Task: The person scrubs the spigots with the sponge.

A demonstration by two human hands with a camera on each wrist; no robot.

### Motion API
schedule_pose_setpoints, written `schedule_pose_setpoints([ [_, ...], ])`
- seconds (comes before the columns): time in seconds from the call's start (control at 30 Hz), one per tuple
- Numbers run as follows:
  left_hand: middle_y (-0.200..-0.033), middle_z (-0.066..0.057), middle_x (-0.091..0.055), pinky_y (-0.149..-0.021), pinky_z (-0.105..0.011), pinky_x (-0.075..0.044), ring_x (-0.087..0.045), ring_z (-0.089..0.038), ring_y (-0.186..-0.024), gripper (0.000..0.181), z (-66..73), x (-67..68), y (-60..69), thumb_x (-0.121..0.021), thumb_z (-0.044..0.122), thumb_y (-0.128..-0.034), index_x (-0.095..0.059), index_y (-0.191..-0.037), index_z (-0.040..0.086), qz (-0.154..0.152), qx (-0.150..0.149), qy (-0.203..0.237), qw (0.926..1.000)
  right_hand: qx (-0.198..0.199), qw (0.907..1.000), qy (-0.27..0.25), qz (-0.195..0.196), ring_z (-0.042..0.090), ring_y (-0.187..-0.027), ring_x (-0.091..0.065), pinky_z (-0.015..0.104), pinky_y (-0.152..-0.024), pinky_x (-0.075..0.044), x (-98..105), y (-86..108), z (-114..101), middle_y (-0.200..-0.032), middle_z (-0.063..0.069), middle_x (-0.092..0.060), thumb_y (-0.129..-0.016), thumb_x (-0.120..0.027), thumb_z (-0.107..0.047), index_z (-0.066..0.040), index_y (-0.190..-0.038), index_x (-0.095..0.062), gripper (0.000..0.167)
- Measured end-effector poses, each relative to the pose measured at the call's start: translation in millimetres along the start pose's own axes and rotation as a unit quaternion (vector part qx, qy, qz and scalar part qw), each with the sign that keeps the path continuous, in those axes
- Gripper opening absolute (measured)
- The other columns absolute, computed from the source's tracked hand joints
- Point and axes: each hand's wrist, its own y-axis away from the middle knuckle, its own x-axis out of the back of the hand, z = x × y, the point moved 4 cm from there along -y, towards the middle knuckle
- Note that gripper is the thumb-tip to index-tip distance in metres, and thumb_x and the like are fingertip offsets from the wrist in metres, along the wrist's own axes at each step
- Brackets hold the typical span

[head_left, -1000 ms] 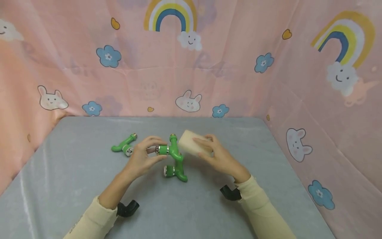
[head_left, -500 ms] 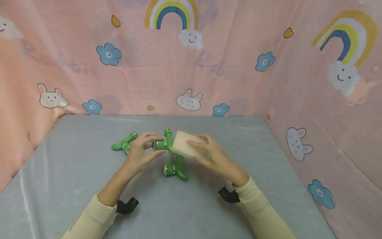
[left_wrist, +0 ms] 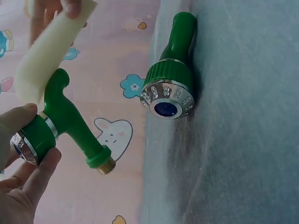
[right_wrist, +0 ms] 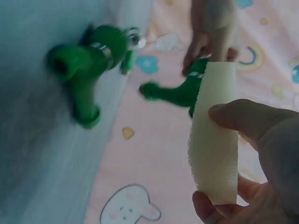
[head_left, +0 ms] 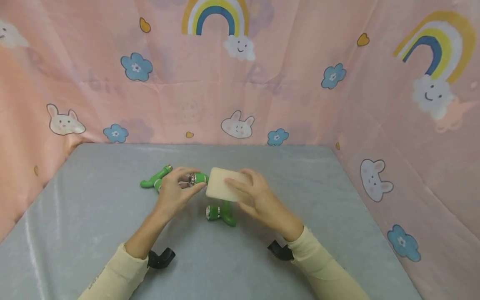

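My left hand (head_left: 175,190) grips a green faucet (left_wrist: 74,123) by its ribbed knob, raised above the table, with the brass-threaded end sticking out. A cream sponge (head_left: 226,184) is pinched between the thumb and fingers of my right hand (head_left: 262,200). In the left wrist view the sponge lies against the faucet's spout side. From the head view, the sponge hides most of that faucet's body. A second green faucet (head_left: 221,213) lies on the table just below the sponge, its upper part covered. Left of my left hand rests a third green faucet (head_left: 155,179), partly hidden by the fingers.
A grey cloth covers the table (head_left: 93,216). Two black bent pieces (head_left: 162,258) lie near the forearms, one by each sleeve, both partly covered. A pink printed curtain (head_left: 168,96) encloses the back and sides.
My right hand has moved the sponge left, over the front of the held faucet. My left hand has shifted slightly left and up with the faucet. The faucets on the table stay put.
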Motion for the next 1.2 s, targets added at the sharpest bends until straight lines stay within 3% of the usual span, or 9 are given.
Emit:
schedule_pose_setpoints([
  [0.13,-0.108,-0.017,-0.071,-0.08,-0.042,-0.063,-0.071,-0.03,-0.09,0.034,-2.0,2.9,-1.2,-0.085,0.015,-0.0823,-0.074,-0.113,0.003,0.017,0.019,-0.019,0.9995,-0.025,0.9992,0.026,0.017,0.043,-0.126,-0.048,0.056,-0.1,-0.053,2,-0.6,8,-0.137,0.024,-0.049,-0.079,-0.083,0.0,-0.019,-0.136,-0.064,0.063],
  [0.23,-0.106,-0.016,-0.072,-0.069,-0.034,-0.06,-0.07,-0.027,-0.084,0.033,-5.1,3.9,-1.4,-0.084,0.02,-0.0835,-0.074,-0.111,0.004,0.022,0.046,-0.031,0.9982,-0.038,0.9979,0.029,0.044,0.044,-0.124,-0.049,0.058,-0.097,-0.053,9,0.4,15,-0.135,0.025,-0.05,-0.077,-0.083,0.002,-0.017,-0.133,-0.067,0.061],
  [0.33,-0.103,-0.015,-0.072,-0.059,-0.026,-0.054,-0.068,-0.02,-0.074,0.034,-7.1,2.6,-1.2,-0.083,0.026,-0.0853,-0.074,-0.111,0.005,0.009,0.077,-0.023,0.9967,-0.016,0.9977,0.023,0.062,0.043,-0.123,-0.049,0.058,-0.096,-0.053,12,0.3,15,-0.135,0.024,-0.051,-0.078,-0.083,-0.001,-0.017,-0.133,-0.066,0.06],
  [0.43,-0.102,-0.015,-0.07,-0.052,-0.024,-0.052,-0.068,-0.013,-0.066,0.035,-8.0,-0.4,-0.9,-0.081,0.029,-0.0867,-0.073,-0.112,0.005,-0.012,0.101,0.001,0.9948,0.027,0.9983,0.013,0.051,0.04,-0.126,-0.048,0.055,-0.098,-0.053,5,-0.9,8,-0.137,0.022,-0.05,-0.079,-0.081,-0.004,-0.02,-0.137,-0.064,0.062],
  [0.57,-0.105,-0.017,-0.067,-0.054,-0.028,-0.055,-0.071,-0.014,-0.064,0.034,-8.9,-3.4,-0.6,-0.079,0.025,-0.0889,-0.073,-0.114,0.003,-0.035,0.12,0.051,0.9909,0.049,0.998,0.018,0.035,0.039,-0.128,-0.047,0.053,-0.101,-0.053,-7,-2.2,2,-0.138,0.021,-0.049,-0.079,-0.082,-0.001,-0.023,-0.139,-0.062,0.066],
  [0.73,-0.112,-0.02,-0.064,-0.057,-0.032,-0.058,-0.072,-0.022,-0.066,0.037,-11.6,-3.0,-0.2,-0.079,0.025,-0.0892,-0.071,-0.116,0.001,-0.048,0.143,0.085,0.9848,0.006,0.9986,0.016,0.05,0.043,-0.126,-0.048,0.054,-0.099,-0.054,-5,-1.4,16,-0.136,0.025,-0.048,-0.076,-0.083,0.006,-0.019,-0.135,-0.065,0.066],
  [0.97,-0.12,-0.023,-0.064,-0.053,-0.026,-0.05,-0.061,-0.006,-0.055,0.035,-16.1,0.1,-2.6,-0.075,0.02,-0.092,-0.069,-0.119,-0.001,-0.032,0.158,0.122,0.9794,-0.055,0.9947,-0.009,0.087,0.047,-0.127,-0.045,0.06,-0.095,-0.053,15,-0.1,33,-0.141,0.026,-0.046,-0.078,-0.078,0.005,-0.014,-0.136,-0.064,0.063],
  [1.1,-0.129,-0.025,-0.063,-0.059,-0.026,-0.056,-0.066,-0.003,-0.067,0.037,-15.4,-0.9,-3.7,-0.072,0.016,-0.0943,-0.063,-0.125,-0.002,-0.052,0.156,0.149,0.975,-0.026,0.9946,-0.048,0.089,0.045,-0.126,-0.047,0.057,-0.093,-0.053,16,-0.9,24,-0.142,0.025,-0.046,-0.081,-0.076,-0.001,-0.015,-0.138,-0.063,0.06],
  [1.2,-0.122,-0.024,-0.068,-0.066,-0.029,-0.06,-0.068,-0.006,-0.077,0.036,-13.1,-3.0,-3.7,-0.069,0.015,-0.0968,-0.059,-0.128,-0.001,-0.089,0.149,0.175,0.9693,0.0,0.9956,-0.063,0.069,0.043,-0.128,-0.046,0.055,-0.095,-0.054,11,-2.3,14,-0.143,0.024,-0.044,-0.083,-0.076,-0.003,-0.017,-0.139,-0.061,0.06],
])
